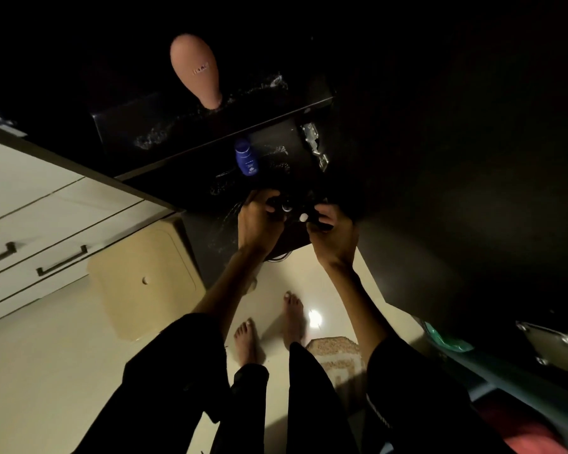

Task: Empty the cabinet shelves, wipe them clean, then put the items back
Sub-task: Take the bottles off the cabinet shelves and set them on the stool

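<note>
A dark cabinet stands open in front of me, with an upper shelf (pixel 177 132) and a lower shelf (pixel 269 181), both streaked with pale smears. A pink bottle (pixel 195 72) stands on the upper shelf. A blue bottle (pixel 246 157) stands on the lower one. At the lower shelf's front edge my left hand (pixel 258 221) grips a small dark item (pixel 284 204). Beside it my right hand (pixel 333 232) grips another small dark item with a white cap (pixel 304 218). The light is too dim to name either item.
Cream drawers with dark bar handles (pixel 61 260) sit to the left. A beige door with a round knob (pixel 145 280) stands below them. A metal hinge (pixel 313 142) shows on the cabinet's right wall. My bare feet are on a glossy floor beside a woven mat (pixel 336 352).
</note>
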